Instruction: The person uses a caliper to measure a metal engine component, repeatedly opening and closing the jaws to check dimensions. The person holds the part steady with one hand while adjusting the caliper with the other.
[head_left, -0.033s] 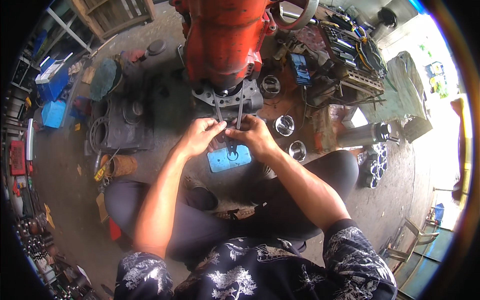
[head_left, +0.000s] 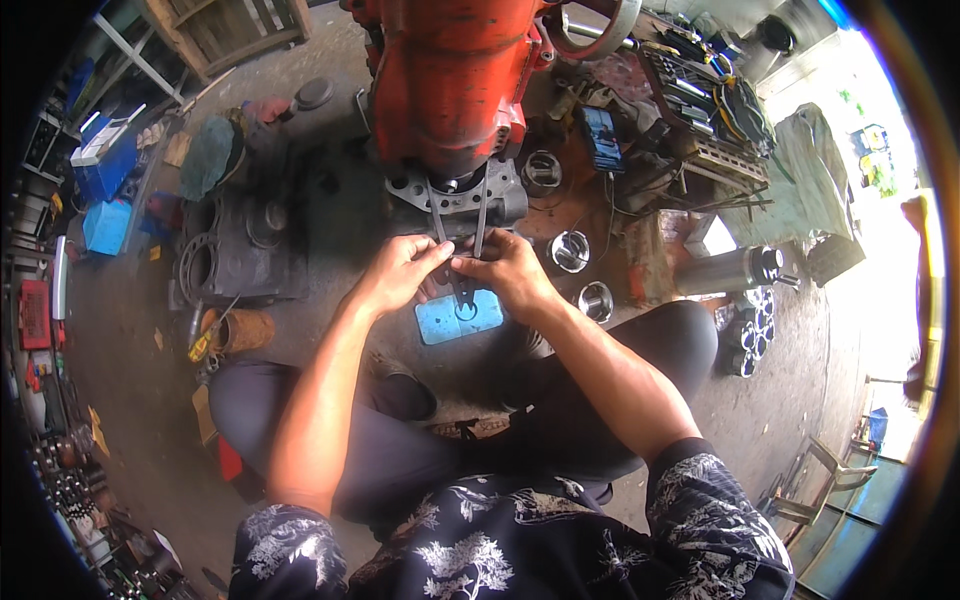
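Between my two hands is a metal tool with two long thin legs [head_left: 481,215] that point away from me, toward the grey flanged metal part [head_left: 460,201] under a large red machine head [head_left: 447,80]. My left hand [head_left: 402,268] pinches it near the left leg, thumb and fingers closed. From the other side my right hand [head_left: 508,272] grips it near the right leg, its thumb almost meeting the left one. The tool's exact kind is hard to make out. Below my fingers a dark forked piece hangs over a light-blue rectangular pad [head_left: 450,322].
Several metal pistons, one a shiny piston [head_left: 568,252], stand to the right. A phone [head_left: 601,138] with a cable leans behind them, near a rack of tools [head_left: 690,100]. At left lie a dark engine block [head_left: 245,255] and a rusty can [head_left: 240,330]. A steel flask [head_left: 725,270] lies at right.
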